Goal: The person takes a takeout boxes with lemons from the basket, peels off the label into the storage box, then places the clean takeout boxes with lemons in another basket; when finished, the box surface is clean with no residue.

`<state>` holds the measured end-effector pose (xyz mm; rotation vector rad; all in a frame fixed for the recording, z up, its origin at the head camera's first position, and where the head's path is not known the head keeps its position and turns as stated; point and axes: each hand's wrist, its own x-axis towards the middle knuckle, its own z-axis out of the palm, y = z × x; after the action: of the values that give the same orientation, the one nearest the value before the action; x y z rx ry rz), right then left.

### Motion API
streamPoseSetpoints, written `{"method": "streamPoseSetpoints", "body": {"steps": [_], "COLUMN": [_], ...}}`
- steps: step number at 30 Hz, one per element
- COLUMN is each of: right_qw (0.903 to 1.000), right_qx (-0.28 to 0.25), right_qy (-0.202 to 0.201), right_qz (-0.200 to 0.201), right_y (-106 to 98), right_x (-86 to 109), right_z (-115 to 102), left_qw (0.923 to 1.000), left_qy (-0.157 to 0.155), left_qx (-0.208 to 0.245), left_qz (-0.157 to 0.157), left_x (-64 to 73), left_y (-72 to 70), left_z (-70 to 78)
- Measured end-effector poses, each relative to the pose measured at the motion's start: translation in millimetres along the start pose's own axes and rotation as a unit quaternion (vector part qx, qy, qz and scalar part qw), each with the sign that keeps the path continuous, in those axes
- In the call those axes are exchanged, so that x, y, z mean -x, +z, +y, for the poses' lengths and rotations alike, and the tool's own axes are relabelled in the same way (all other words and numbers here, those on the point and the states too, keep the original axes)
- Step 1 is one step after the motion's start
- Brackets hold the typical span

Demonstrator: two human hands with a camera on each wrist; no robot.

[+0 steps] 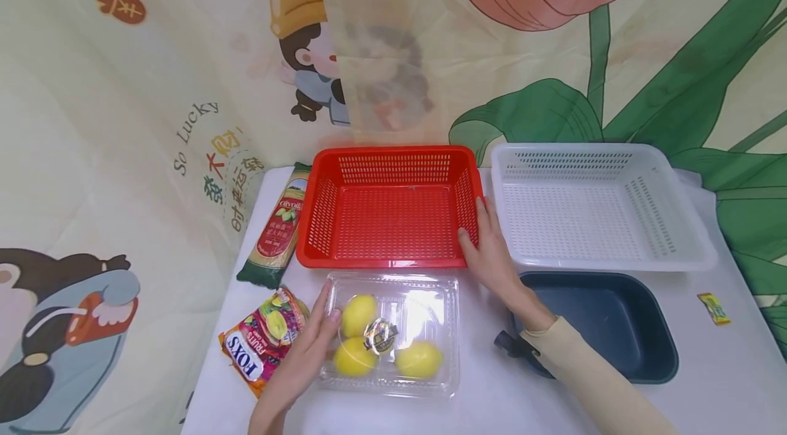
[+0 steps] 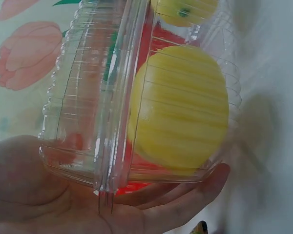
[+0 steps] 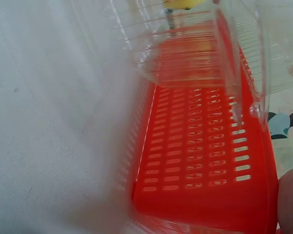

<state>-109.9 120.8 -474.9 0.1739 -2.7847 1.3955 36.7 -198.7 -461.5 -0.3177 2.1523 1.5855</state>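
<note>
A clear plastic clamshell box (image 1: 451, 326) with three yellow lemons (image 1: 419, 359) inside lies at the front middle. My left hand (image 1: 305, 349) lies along its left side, fingers extended against the wall and thumb at the lid edge. The left wrist view shows a lemon (image 2: 180, 107) through the box's ribbed wall. Just behind the box is a red slotted basket (image 1: 393, 263). My right hand (image 1: 494, 259) grips its right rim near the front corner, thumb inside and fingers outside. Most of that hand is out of the right wrist view, where the basket's slotted wall (image 3: 195, 200) fills the middle.
A white basket (image 1: 609, 264) stands at the back right. In front of it is a dark blue tub (image 1: 667, 353), partly behind my right forearm. Left of the red basket lies an Olivoilà pasta pack (image 1: 279, 233), then a FOX'S candy bag (image 1: 261, 339). A small yellow packet (image 1: 713, 309) lies far right.
</note>
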Motion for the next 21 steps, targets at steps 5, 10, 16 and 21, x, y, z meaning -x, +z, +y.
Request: {"method": "streamPoseSetpoints", "body": {"steps": [5,10,16,21], "right_qw": [1.0000,0.9999,0.9999,0.9999], "right_qx": [0.001,0.008,0.010,0.006], "right_qy": [0.004,0.002,0.008,0.008], "right_qz": [0.003,0.006,0.003,0.000], "right_y": [1,1,1,1], "right_x": [0.0,-1.7,-1.1,-1.6], "right_z": [1,2,2,3], "left_qw": [0.9999,0.9998,0.9997,0.9997], "left_qy": [0.005,0.014,0.019,0.018], "left_qx": [-0.009,-0.015,-0.016,-0.018], "left_qz": [-0.002,-0.002,-0.002,-0.001], "left_x": [-4.9,-7.4,-9.5,-11.5], "left_y": [1.7,2.1,2.4,2.8], "left_z": [-2.2,-4.6,-6.8,-7.2]}}
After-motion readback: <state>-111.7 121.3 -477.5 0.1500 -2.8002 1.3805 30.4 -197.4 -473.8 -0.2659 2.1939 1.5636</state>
